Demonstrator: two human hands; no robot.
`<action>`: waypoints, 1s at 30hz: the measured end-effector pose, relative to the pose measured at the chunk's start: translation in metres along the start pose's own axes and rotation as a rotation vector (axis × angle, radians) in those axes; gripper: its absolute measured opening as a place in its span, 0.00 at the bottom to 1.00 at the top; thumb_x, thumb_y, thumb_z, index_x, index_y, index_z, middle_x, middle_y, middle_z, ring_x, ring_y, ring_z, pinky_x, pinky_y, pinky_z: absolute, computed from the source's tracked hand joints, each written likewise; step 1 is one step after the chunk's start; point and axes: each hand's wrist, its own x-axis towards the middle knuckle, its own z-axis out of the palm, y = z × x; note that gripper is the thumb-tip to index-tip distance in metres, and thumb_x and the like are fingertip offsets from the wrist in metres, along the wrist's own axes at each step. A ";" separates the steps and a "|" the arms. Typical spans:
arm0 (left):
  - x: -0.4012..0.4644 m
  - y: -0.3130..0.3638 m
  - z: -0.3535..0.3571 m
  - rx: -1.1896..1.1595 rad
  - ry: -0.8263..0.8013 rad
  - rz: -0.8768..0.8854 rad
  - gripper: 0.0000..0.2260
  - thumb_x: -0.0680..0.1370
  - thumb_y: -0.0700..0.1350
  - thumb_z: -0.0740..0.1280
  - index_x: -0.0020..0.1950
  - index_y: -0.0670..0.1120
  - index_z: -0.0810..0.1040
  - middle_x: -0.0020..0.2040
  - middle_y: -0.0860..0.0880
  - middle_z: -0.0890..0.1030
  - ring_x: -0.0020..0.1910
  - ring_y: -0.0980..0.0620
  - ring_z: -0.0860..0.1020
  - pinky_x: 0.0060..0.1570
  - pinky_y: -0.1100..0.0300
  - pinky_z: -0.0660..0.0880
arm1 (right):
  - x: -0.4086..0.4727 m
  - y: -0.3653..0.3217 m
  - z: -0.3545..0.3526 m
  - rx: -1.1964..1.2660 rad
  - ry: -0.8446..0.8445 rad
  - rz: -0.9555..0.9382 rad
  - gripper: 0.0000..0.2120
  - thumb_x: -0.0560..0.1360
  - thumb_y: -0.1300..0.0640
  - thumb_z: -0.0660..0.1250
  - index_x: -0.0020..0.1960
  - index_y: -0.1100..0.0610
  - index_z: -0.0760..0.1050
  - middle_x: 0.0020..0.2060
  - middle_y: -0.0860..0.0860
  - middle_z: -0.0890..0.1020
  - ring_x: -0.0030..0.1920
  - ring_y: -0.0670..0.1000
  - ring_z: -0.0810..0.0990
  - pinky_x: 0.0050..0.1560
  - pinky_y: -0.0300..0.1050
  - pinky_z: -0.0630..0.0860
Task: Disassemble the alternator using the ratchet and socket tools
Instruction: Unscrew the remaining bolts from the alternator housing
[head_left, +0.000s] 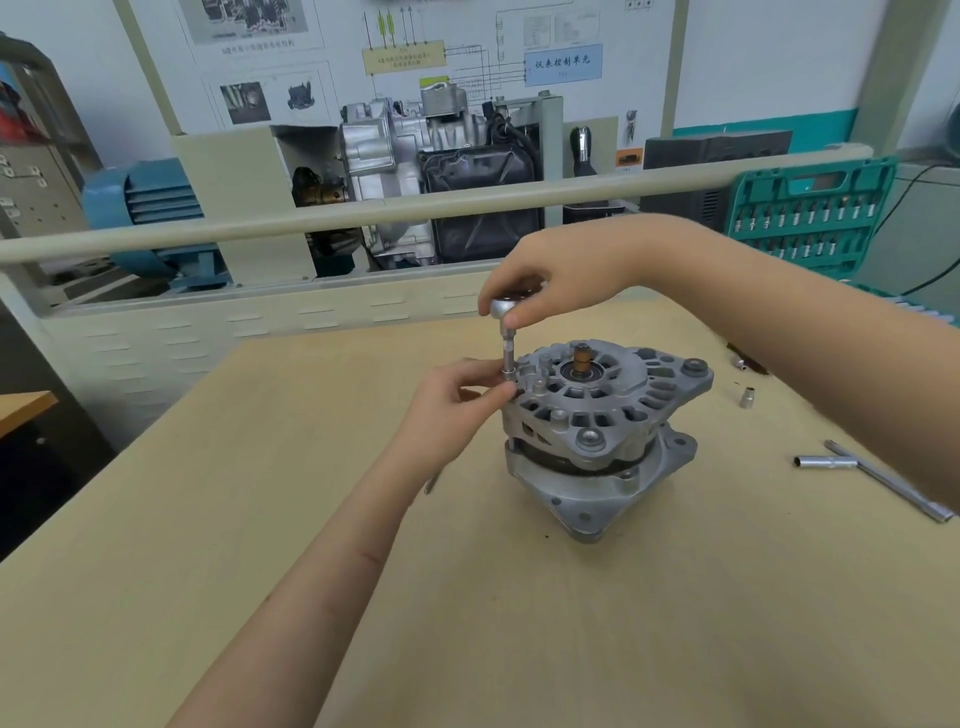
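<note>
A silver alternator (602, 436) stands on the tan table (467, 597), shaft end up with a brown slip ring at its top. A ratchet head (505, 307) with a short extension and socket (508, 358) stands upright on the alternator's left rim. My right hand (550, 280) grips the ratchet head from above, its handle hidden under the palm. My left hand (457, 395) pinches the socket's lower end against the housing with thumb and fingers.
A T-handle socket wrench (878, 475) lies at the right of the table, with loose sockets (747, 397) behind it. A green open socket case (810, 218) stands at the back right. A beige rail (415, 213) and an engine display lie beyond the table.
</note>
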 end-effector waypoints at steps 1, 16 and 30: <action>0.000 0.000 0.000 -0.027 0.014 -0.009 0.09 0.75 0.37 0.66 0.49 0.51 0.79 0.47 0.51 0.81 0.51 0.49 0.79 0.56 0.55 0.75 | -0.001 -0.001 0.000 0.015 -0.001 0.000 0.14 0.76 0.51 0.62 0.60 0.53 0.74 0.46 0.51 0.79 0.45 0.51 0.76 0.48 0.41 0.71; -0.002 0.005 0.006 -0.186 -0.045 0.012 0.09 0.74 0.39 0.68 0.44 0.54 0.81 0.43 0.55 0.84 0.50 0.56 0.80 0.55 0.63 0.74 | -0.002 -0.006 0.010 -0.070 0.090 0.118 0.18 0.74 0.40 0.60 0.51 0.53 0.78 0.37 0.46 0.79 0.38 0.49 0.78 0.37 0.42 0.70; -0.002 0.010 0.014 0.009 0.047 0.117 0.07 0.69 0.42 0.74 0.35 0.50 0.77 0.29 0.58 0.78 0.33 0.67 0.74 0.37 0.75 0.68 | -0.028 -0.014 0.003 -0.161 0.045 0.163 0.25 0.72 0.37 0.57 0.46 0.59 0.78 0.28 0.46 0.79 0.29 0.43 0.77 0.28 0.35 0.68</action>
